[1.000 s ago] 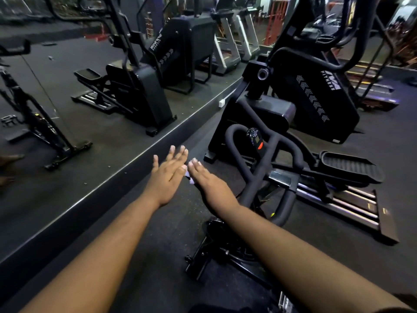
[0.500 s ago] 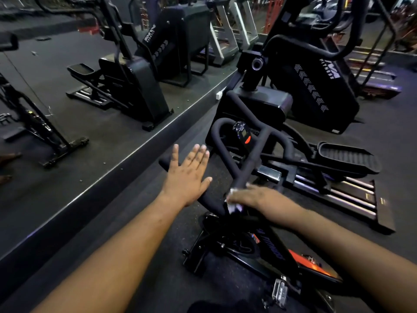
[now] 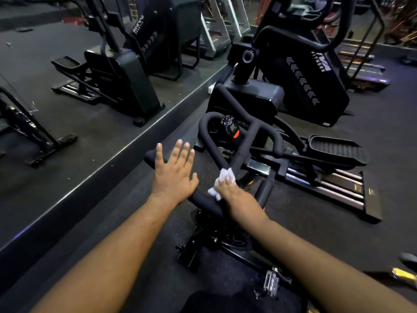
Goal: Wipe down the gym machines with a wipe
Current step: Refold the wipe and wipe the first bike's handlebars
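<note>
A black spin bike stands right in front of me, its foam handlebar (image 3: 247, 141) looping around a small console (image 3: 231, 128) with an orange button. My right hand (image 3: 235, 196) holds a crumpled white wipe (image 3: 223, 176) against the near left stretch of the bar, fingers curled over it. Open with spread fingers, my left hand (image 3: 174, 176) lies over the bar's left end; contact with the bar is unclear.
A black elliptical (image 3: 304, 86) with a ribbed foot pedal (image 3: 338, 151) and floor rails stands close behind the bike. A wall mirror (image 3: 67, 105) on the left reflects more machines above a low ledge (image 3: 108, 168). The bike's metal pedal (image 3: 272, 283) is below my right forearm.
My right hand came down onto the handlebar with the wipe and has slid slightly farther along it. My left hand stays open over the bar's left end.
</note>
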`<state>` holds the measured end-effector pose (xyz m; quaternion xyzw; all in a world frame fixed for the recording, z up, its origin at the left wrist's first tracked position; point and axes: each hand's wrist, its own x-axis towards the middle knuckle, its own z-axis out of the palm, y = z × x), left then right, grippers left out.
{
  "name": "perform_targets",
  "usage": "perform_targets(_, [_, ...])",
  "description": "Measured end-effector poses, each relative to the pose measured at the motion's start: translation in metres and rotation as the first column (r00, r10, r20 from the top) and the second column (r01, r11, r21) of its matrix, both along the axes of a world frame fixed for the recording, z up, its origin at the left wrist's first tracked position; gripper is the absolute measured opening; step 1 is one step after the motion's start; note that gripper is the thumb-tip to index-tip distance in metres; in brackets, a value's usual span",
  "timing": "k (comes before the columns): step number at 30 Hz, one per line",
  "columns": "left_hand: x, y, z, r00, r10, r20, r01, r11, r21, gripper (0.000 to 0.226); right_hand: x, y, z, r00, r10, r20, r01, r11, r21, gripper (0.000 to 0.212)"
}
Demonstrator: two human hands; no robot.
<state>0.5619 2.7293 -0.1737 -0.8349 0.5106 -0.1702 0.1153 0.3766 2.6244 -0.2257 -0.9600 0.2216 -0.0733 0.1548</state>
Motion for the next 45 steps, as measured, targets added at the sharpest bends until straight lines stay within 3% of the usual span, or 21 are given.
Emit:
perform_targets(5, [-0.001,0.0,0.002,1.0,0.002,-0.005,-0.002,1.0,0.003,0.071,-0.023,0.036,0.015,0.964,0.262,0.046,-0.266,0.954,0.14,0.044])
perform_targets(7, [0.0,0.0,0.002,1.0,0.001,-0.007,-0.001,1.0,0.002,0.071,-0.021,0.021,0.036,0.977,0.16,0.138,-0.181,0.972,0.151,0.033])
perform_targets(10, [0.0,-0.001,0.003,1.0,0.001,-0.005,-0.001,1.0,0.005,0.07,-0.005,-0.028,0.051,0.977,-0.1,0.189,0.082,0.992,0.097,0.032])
perform_targets(14, [-0.001,0.001,0.002,1.0,0.006,-0.021,-0.005,1.0,0.005,0.07,0.007,-0.036,0.032,0.987,-0.156,-0.037,0.158,0.985,0.073,0.066])
perform_targets(16, [0.001,0.0,0.001,1.0,0.009,-0.02,-0.009,1.0,-0.004,0.07,0.005,-0.012,0.02,0.976,-0.214,-0.029,0.216,0.972,0.087,0.066])
perform_targets(21, [0.0,-0.001,-0.002,1.0,0.011,-0.025,-0.011,1.0,-0.011,0.069,-0.019,0.058,0.011,1.0,-0.008,0.028,0.002,0.973,0.229,0.06])
perform_targets(24, [0.002,-0.002,-0.003,1.0,0.016,-0.019,-0.016,1.0,-0.017,0.068,-0.023,0.052,0.031,0.989,0.084,0.125,-0.116,0.952,0.282,0.052])
perform_targets(27, [0.0,-0.002,-0.002,1.0,0.014,-0.017,-0.014,1.0,-0.017,0.068,-0.002,-0.001,0.046,0.969,-0.058,0.242,0.034,0.994,0.099,0.053])
perform_targets(30, [-0.001,-0.001,-0.001,1.0,0.015,-0.017,-0.015,1.0,-0.019,0.069,0.025,-0.035,0.046,0.999,-0.029,0.041,0.034,0.993,-0.111,0.047])
perform_targets(32, [0.0,0.0,-0.001,1.0,0.008,-0.015,-0.008,1.0,-0.02,0.07,0.029,-0.029,0.026,1.0,-0.018,-0.017,0.016,0.994,-0.104,0.043])
perform_targets(37, [0.0,0.0,-0.003,1.0,0.0,-0.02,-0.001,0.999,-0.049,0.071,0.008,0.008,-0.011,0.995,0.08,0.064,-0.08,0.997,-0.001,0.046])
perform_targets(41, [0.001,0.0,-0.004,1.0,-0.001,-0.025,0.0,0.999,-0.042,0.07,-0.022,0.041,-0.001,0.98,0.145,0.134,-0.165,0.973,0.159,0.049])
perform_targets(45, [0.002,0.0,-0.004,1.0,0.0,-0.016,-0.001,0.999,-0.042,0.069,-0.048,0.037,0.021,0.948,0.232,0.219,-0.263,0.957,0.125,0.034])
